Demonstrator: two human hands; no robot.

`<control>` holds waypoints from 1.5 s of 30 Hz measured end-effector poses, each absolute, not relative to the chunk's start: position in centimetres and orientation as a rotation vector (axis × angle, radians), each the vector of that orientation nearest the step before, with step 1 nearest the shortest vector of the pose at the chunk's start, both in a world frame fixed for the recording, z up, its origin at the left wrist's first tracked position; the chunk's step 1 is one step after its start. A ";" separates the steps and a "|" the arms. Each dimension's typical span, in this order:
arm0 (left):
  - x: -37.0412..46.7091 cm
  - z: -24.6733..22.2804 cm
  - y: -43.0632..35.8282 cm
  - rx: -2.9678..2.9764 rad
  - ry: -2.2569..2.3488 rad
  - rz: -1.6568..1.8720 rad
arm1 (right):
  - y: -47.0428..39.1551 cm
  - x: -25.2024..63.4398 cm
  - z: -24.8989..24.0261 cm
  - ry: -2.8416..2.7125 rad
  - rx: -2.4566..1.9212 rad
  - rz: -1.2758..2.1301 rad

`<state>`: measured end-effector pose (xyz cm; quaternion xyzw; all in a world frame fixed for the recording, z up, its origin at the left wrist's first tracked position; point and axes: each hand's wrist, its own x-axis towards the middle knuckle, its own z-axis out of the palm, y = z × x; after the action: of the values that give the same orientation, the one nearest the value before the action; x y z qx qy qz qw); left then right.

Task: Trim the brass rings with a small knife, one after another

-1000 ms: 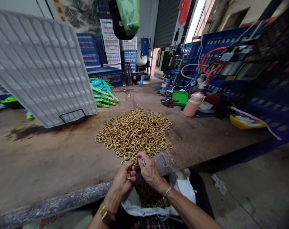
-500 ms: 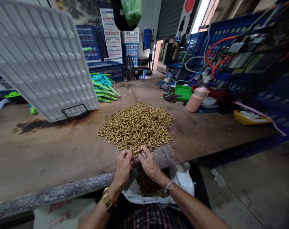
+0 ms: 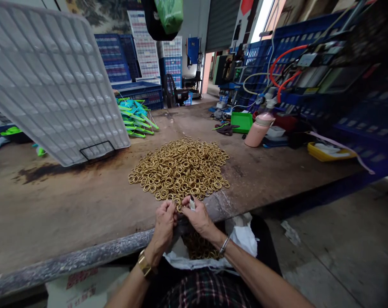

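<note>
Head view. Landmark: the pile of brass-coloured rings (image 3: 184,164), heaped loose on the worktable (image 3: 85,214).

Both hands work at the near edge of the pile. Left hand (image 3: 163,222): thumb and fingers curled in, tips nearly together beside a single ring (image 3: 179,208); whether they have hold of it, cannot tell. Right hand (image 3: 198,219): thumb and forefinger closed around a small pale tool (image 3: 192,204), dark tip up; its fingertips sit at the other side of that ring, contact unclear.

Nearer the person than the pile, below the table edge: a white bag (image 3: 247,243) with more rings (image 3: 197,247) inside. Left of the pile, a ribbed translucent bin (image 3: 62,85) stands tilted. Right of and beyond the pile, a pink bottle (image 3: 257,133) and a green tray (image 3: 242,123).

Handling, judged by look: each ring light, stiff, probably metal or hard plastic; not fragile. Smooth round section, so likely slippery and apt to roll in the fingers. Rings overlap, so neighbours may drag along. Best hold: thumb and forefinger pads on opposite sides of the rim, or flat across one side of the band, hole clear. Strays at the pile's near fringe look easiest to pick singly.
</note>
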<state>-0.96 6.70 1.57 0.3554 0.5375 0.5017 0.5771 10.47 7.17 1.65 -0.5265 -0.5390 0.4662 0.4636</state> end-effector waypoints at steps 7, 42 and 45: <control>-0.6 1.8 6.5 0.898 1.274 1.147 | 6.9 11.0 2.4 -1.626 -1.249 0.908; -1.1 2.7 5.5 1.268 1.351 1.219 | 6.8 11.5 2.1 -0.812 -1.108 1.796; -1.0 2.6 5.4 1.305 1.359 1.212 | 7.0 11.4 2.0 -0.795 -1.106 1.740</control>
<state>-1.02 5.42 2.65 0.5244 0.5461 0.4870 0.4354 11.42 7.05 1.96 -0.4470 -0.3214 0.7034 0.4495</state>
